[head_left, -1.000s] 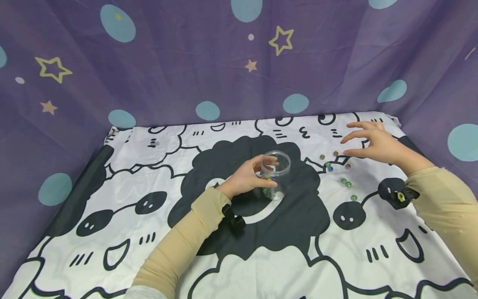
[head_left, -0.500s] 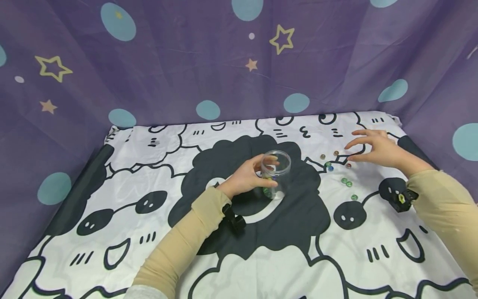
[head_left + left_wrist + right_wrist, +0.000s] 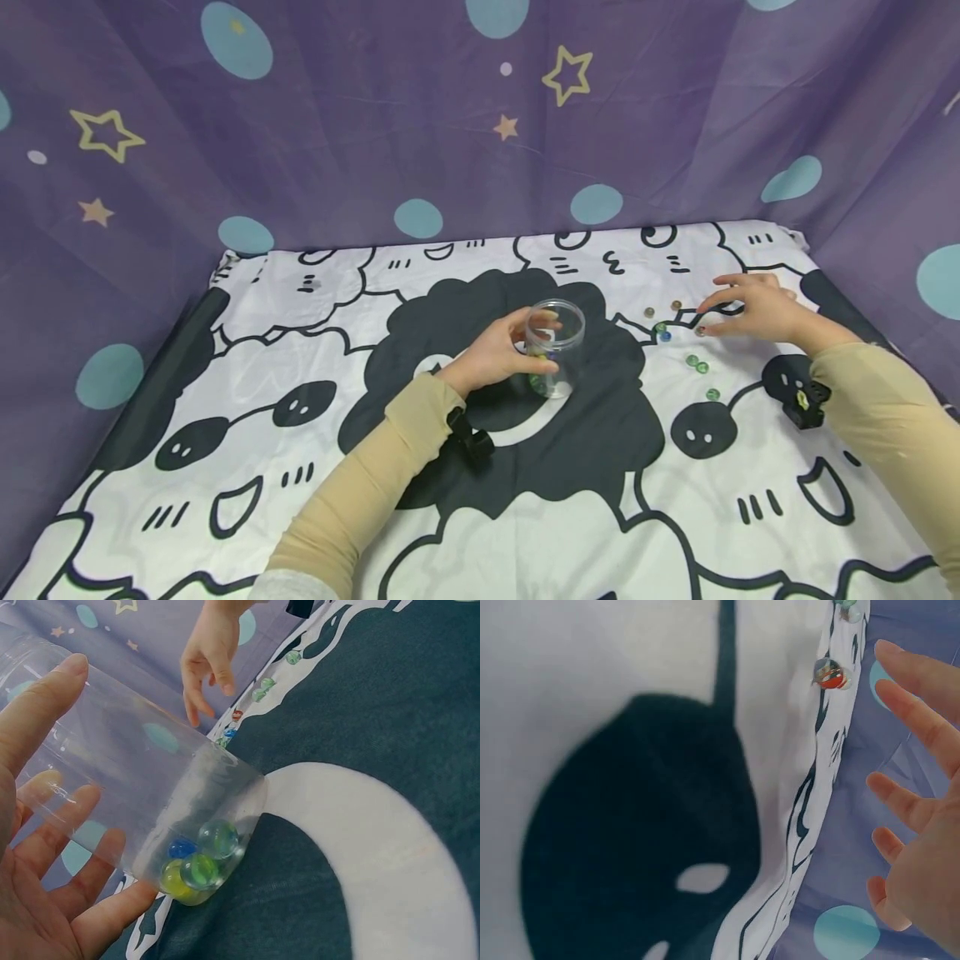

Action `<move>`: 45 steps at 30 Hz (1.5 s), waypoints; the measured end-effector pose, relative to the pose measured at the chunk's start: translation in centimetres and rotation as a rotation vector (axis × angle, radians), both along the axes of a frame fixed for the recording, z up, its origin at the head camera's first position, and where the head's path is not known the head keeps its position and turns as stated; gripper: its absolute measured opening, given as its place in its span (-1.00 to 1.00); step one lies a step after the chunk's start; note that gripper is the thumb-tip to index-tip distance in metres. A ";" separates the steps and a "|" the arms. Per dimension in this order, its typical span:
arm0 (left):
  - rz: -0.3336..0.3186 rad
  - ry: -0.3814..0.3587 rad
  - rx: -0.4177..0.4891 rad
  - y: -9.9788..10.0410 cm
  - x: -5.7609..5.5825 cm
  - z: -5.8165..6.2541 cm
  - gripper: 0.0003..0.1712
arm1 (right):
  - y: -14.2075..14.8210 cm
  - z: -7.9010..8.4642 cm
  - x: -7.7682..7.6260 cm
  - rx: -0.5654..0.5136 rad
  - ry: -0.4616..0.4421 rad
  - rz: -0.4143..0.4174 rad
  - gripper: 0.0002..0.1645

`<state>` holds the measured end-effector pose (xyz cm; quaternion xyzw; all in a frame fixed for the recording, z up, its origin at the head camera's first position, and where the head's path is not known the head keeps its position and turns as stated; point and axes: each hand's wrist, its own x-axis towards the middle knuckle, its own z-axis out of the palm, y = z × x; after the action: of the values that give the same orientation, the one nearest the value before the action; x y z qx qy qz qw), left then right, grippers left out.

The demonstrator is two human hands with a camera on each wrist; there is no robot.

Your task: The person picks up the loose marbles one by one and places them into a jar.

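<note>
My left hand [image 3: 491, 358] grips a clear plastic jar [image 3: 568, 354] from its left side, the mouth facing up. Several glass marbles lie at the jar's bottom, among them a blue marble [image 3: 181, 848] and a yellow marble [image 3: 175, 879]. At the right, my right hand [image 3: 765, 312] hovers with fingers spread and nothing held. Just below its thumb and fingertips is a red-and-clear marble [image 3: 830, 675], apart from the fingers in the right wrist view. In the head view the thumb tip nearly covers that marble.
Several loose marbles lie around there: a blue marble [image 3: 665, 337], green marbles [image 3: 702, 367] nearer me and a brown marble [image 3: 649, 312] farther back. A black-and-white printed cloth [image 3: 570, 542] covers the table. A purple curtain [image 3: 337, 125] stands behind it.
My right hand has come down and slightly toward me, its thumb tip now over the red marble's spot. My left hand and the jar have stayed in place.
</note>
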<state>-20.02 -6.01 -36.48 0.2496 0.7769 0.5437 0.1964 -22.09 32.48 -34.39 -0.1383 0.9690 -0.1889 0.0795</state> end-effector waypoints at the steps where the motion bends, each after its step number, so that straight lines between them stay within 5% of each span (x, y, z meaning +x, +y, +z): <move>1: 0.001 0.000 0.001 0.0 0.0 0.0 -0.22 | 0.1 -0.1 0.0 0.002 -0.004 -0.003 -0.54; 20: -0.001 0.001 0.003 0.1 0.1 0.2 -0.22 | 0.3 -1.9 -0.8 0.037 -0.047 -0.012 -0.65; 45: -0.002 -0.003 0.016 0.1 0.1 0.2 -0.25 | -0.1 -1.7 -0.7 0.035 -0.033 -0.021 -0.75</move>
<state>-19.93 -5.93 -36.28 0.2511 0.7719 0.5503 0.1958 -22.83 32.38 -36.04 -0.1235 0.9721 -0.1748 0.0960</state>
